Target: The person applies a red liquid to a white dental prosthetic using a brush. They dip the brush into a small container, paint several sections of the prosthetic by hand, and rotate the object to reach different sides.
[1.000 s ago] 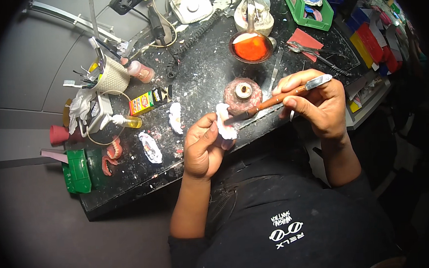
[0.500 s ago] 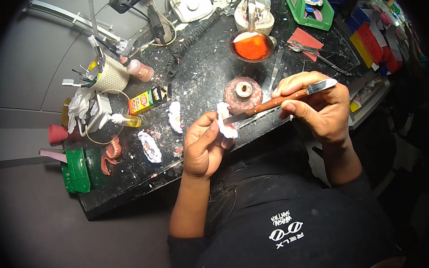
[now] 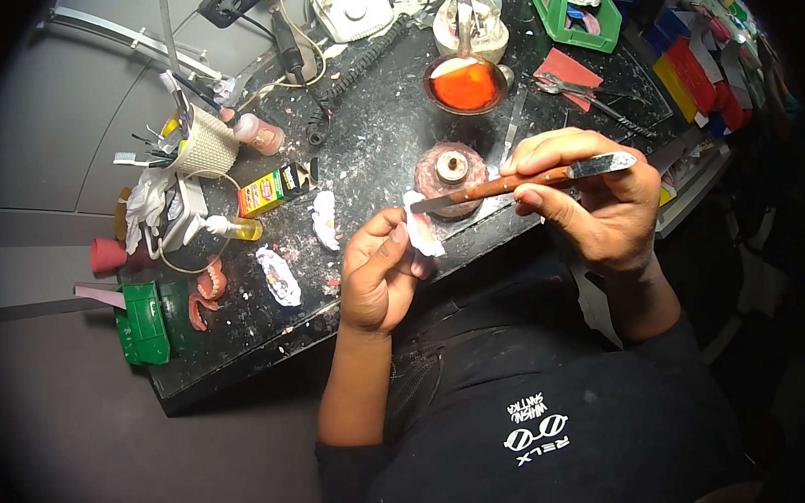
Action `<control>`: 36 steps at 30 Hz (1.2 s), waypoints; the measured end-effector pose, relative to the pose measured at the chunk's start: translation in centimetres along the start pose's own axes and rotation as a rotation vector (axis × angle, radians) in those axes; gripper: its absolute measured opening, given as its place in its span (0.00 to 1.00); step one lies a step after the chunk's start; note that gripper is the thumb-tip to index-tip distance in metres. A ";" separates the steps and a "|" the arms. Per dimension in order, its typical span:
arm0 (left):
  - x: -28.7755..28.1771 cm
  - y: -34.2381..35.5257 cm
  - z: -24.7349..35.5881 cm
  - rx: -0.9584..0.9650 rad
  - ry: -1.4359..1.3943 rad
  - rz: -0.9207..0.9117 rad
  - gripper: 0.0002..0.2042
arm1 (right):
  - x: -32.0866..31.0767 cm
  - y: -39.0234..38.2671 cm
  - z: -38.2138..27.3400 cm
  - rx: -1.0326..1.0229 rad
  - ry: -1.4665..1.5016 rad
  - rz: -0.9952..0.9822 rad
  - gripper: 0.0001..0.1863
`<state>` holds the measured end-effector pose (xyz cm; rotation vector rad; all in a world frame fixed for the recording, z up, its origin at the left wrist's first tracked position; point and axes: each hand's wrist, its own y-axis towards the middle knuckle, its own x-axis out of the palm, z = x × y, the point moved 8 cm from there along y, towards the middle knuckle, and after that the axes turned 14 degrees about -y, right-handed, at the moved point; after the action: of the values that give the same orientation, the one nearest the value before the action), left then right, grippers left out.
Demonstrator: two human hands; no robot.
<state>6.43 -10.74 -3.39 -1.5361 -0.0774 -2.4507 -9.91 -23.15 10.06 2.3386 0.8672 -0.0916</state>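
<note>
The left hand (image 3: pixel 381 271) pinched a white plaster cast (image 3: pixel 423 235) over the front edge of the dark surface (image 3: pixel 369 161), just before the round burner (image 3: pixel 451 177). The right hand (image 3: pixel 593 194) gripped a wooden-handled knife (image 3: pixel 509 184), its tip apparently touching the cast. Behind the burner, a bowl (image 3: pixel 464 84) held orange wax.

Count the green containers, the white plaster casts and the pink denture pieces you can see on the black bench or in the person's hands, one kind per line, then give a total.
Green containers: 2 — green tray, green box
White plaster casts: 3 — held cast, middle cast, left cast
Pink denture pieces: 1 — pink denture
Total: 6
</note>
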 end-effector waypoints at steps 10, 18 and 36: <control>0.0 0.1 0.1 -0.011 -0.013 -0.039 0.10 | 0.2 0.0 0.0 -0.027 -0.008 -0.059 0.10; 0.0 0.0 0.1 -0.013 -0.007 -0.037 0.10 | 0.3 -0.3 0.2 0.036 0.057 -0.064 0.09; -0.3 -0.1 0.4 0.032 0.032 0.035 0.18 | -4.8 -0.1 3.4 0.111 0.050 0.234 0.08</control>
<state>6.84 -10.54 -3.45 -1.4720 -0.0827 -2.4346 -13.18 -27.82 8.62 2.5382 0.6203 0.0170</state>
